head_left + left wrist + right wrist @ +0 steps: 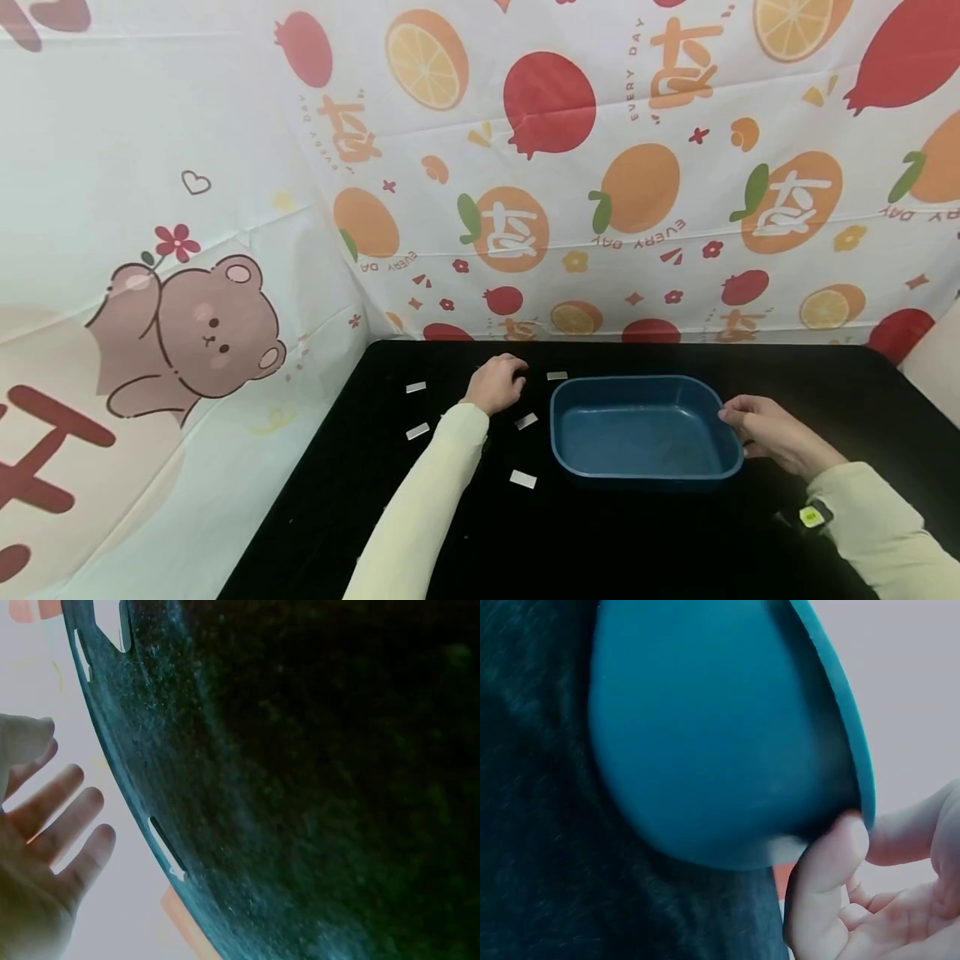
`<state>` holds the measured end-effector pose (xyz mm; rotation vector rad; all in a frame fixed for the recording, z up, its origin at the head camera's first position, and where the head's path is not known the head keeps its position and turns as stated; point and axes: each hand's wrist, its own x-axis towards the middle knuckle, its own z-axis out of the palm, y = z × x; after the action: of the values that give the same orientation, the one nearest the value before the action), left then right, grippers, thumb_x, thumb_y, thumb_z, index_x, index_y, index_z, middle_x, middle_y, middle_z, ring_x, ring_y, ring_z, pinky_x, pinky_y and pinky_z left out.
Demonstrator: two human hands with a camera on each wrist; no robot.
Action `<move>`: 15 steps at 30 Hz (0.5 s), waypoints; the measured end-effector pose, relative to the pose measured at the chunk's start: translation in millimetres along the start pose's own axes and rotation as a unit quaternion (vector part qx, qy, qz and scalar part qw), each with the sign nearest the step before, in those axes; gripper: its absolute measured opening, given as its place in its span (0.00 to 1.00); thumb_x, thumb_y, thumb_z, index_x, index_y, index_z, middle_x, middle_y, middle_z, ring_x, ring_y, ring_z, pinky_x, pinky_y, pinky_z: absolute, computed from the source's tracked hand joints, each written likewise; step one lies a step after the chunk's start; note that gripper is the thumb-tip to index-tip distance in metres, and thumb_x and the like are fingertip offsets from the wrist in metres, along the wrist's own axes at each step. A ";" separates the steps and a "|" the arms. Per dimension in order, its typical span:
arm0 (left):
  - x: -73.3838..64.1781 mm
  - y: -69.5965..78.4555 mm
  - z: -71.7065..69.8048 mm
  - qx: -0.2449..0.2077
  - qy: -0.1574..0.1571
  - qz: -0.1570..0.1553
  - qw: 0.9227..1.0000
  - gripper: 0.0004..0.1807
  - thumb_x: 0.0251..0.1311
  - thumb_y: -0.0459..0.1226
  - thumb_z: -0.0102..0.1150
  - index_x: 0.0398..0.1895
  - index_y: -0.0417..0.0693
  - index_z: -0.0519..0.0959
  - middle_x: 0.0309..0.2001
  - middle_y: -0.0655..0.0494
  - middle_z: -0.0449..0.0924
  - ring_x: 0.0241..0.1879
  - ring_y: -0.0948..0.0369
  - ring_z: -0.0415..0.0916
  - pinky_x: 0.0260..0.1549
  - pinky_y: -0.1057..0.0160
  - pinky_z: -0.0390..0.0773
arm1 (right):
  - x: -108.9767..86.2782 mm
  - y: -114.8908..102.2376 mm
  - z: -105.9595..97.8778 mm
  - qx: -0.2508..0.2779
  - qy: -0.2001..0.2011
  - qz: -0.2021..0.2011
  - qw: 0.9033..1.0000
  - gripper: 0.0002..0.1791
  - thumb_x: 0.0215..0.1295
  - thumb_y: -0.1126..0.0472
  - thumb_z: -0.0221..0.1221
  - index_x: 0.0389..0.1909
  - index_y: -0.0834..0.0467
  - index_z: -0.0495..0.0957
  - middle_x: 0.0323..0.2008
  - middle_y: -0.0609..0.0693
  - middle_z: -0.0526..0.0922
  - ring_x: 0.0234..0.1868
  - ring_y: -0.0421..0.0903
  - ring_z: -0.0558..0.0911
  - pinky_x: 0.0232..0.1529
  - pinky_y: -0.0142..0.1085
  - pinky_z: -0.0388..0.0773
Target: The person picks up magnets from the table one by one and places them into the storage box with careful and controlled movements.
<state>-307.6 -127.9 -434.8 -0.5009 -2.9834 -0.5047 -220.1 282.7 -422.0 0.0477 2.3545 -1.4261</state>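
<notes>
A blue rectangular tub (648, 437) stands on the black table, with nothing inside it. My right hand (776, 433) pinches its right-hand rim; in the right wrist view, a finger and thumb (829, 859) meet on either side of the blue edge. To the left of the tub, my left hand (495, 385) hovers over the table's far part with its fingers loosely bent and holds nothing. In the left wrist view its fingers (64, 840) are spread. Closest to it lie a small white rectangular piece (527, 422) and another white piece (557, 376) behind the tub's left corner.
More small white pieces lie on the black table (637, 546): one white piece (522, 479) nearer me, and two at the left, a far piece (416, 387) and a near piece (417, 431). Behind the table hangs a fruit-printed cloth (577, 192); a bear-printed cloth (217, 333) hangs at the left.
</notes>
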 end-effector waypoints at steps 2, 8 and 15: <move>1.4 -0.2 0.4 0.004 0.000 0.001 1.000 0.16 0.69 0.38 0.56 0.57 0.47 0.81 0.60 0.49 0.79 0.60 0.51 0.76 0.58 0.50 0.78 | 1.3 3.0 1.0 0.007 -0.009 0.008 1.000 0.17 0.78 0.59 0.42 0.51 0.70 0.68 0.35 0.52 0.79 0.33 0.45 0.82 0.35 0.41 0.84; 12.1 1.9 5.3 -0.001 -0.004 0.004 1.000 0.16 0.70 0.39 0.56 0.57 0.48 0.81 0.61 0.50 0.78 0.61 0.51 0.76 0.58 0.51 0.78 | 2.8 7.7 1.0 0.018 -0.018 0.013 1.000 0.17 0.79 0.58 0.42 0.52 0.69 0.66 0.37 0.54 0.79 0.35 0.47 0.83 0.37 0.42 0.84; 23.5 7.2 12.0 -0.003 -0.012 -0.002 1.000 0.17 0.70 0.40 0.54 0.58 0.49 0.80 0.63 0.51 0.77 0.63 0.52 0.74 0.60 0.51 0.77 | 2.0 10.4 0.9 0.024 -0.023 0.018 0.999 0.16 0.79 0.57 0.42 0.51 0.67 0.67 0.35 0.52 0.79 0.33 0.46 0.82 0.35 0.41 0.84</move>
<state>-327.7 -110.3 -440.9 -0.5044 -3.0082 -0.5115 -219.3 286.6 -431.9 0.0692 2.2722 -1.4512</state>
